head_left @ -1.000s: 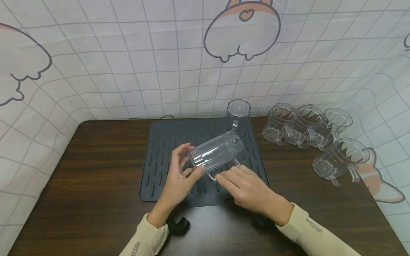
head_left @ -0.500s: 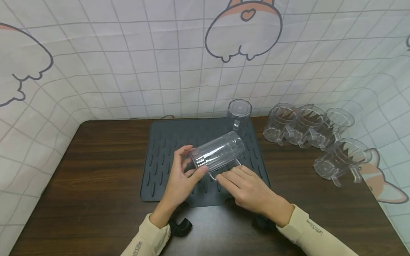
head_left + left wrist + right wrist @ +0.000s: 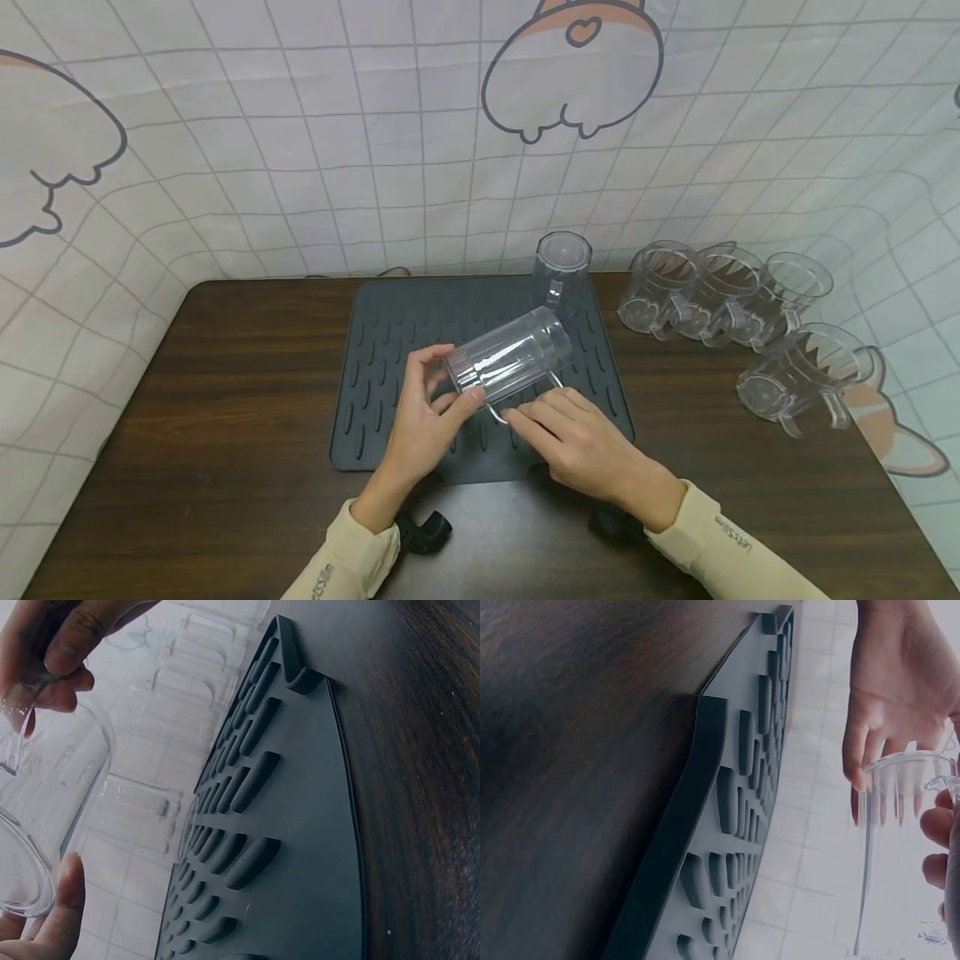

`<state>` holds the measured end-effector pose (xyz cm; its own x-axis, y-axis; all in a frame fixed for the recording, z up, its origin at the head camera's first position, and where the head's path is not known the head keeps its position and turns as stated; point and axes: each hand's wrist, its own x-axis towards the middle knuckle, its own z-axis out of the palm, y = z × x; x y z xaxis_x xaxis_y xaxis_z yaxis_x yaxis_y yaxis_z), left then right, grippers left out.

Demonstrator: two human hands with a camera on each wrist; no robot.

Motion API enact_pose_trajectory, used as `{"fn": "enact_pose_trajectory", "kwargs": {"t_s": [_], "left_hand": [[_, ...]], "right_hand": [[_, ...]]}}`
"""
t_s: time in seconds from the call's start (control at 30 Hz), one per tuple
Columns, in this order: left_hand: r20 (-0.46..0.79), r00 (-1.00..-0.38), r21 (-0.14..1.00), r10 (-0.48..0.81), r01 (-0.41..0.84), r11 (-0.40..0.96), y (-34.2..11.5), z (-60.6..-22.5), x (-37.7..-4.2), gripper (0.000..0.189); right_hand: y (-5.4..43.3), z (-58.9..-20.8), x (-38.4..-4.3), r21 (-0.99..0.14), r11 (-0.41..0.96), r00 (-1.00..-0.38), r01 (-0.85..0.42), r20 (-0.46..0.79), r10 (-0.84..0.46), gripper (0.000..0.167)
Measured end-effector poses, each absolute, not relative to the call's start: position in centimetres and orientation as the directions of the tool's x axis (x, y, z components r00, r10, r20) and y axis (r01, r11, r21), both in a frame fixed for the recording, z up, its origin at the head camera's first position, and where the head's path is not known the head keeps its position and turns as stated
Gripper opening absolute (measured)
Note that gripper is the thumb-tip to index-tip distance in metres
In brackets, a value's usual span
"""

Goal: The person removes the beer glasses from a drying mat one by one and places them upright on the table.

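Note:
Between my hands a clear glass mug (image 3: 513, 357) is tilted above a dark grey drying mat (image 3: 367, 358). My left hand (image 3: 422, 421) holds its lower-left end, thumb in front and fingers behind. In the left wrist view that end looks like the thick round base. My right hand (image 3: 577, 433) grips the handle with curled fingers, which hide part of it. The mug's other end points up and to the right. Behind it a second clear mug (image 3: 562, 262) stands on the mat's back right corner, seemingly upside down.
To the right of the mat, three clear mugs (image 3: 654, 287) stand in a row near the back wall. Another mug (image 3: 798, 371) is in front of them, near the table's right edge. A tiled-pattern cloth (image 3: 300, 167) hangs around the dark wooden table (image 3: 202, 433).
Both hands keep their hold on the mug. Mug and hands stay almost in place, and the whole head view shifts only slightly.

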<state>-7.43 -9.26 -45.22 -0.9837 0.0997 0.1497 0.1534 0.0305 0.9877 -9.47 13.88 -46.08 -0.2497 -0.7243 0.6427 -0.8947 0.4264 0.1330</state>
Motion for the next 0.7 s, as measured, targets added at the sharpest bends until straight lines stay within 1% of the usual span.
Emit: {"fn": "enact_pose_trajectory", "kwargs": {"t_s": [0.27, 0.5, 0.7], "left_hand": [[0.169, -0.983, 0.984, 0.076, 0.172, 0.041, -9.1, -45.3, -7.5, 0.064], [0.177, -0.982, 0.984, 0.060, 0.178, 0.006, -9.0, -45.3, -7.7, 0.063], [0.166, -0.985, 0.986, 0.052, 0.165, -0.019, -9.1, -45.0, -7.8, 0.065]], "right_hand": [[13.9, -45.8, -9.5, 0.096, 0.418, -0.254, -0.904, 0.664, -0.703, 0.035], [14.0, -45.0, -9.8, 0.036, 0.357, -0.201, -0.934, 0.770, -0.605, 0.031], [14.6, -44.4, -9.9, -0.075, 0.344, -0.245, -0.936, 0.840, -0.484, 0.024]]}}
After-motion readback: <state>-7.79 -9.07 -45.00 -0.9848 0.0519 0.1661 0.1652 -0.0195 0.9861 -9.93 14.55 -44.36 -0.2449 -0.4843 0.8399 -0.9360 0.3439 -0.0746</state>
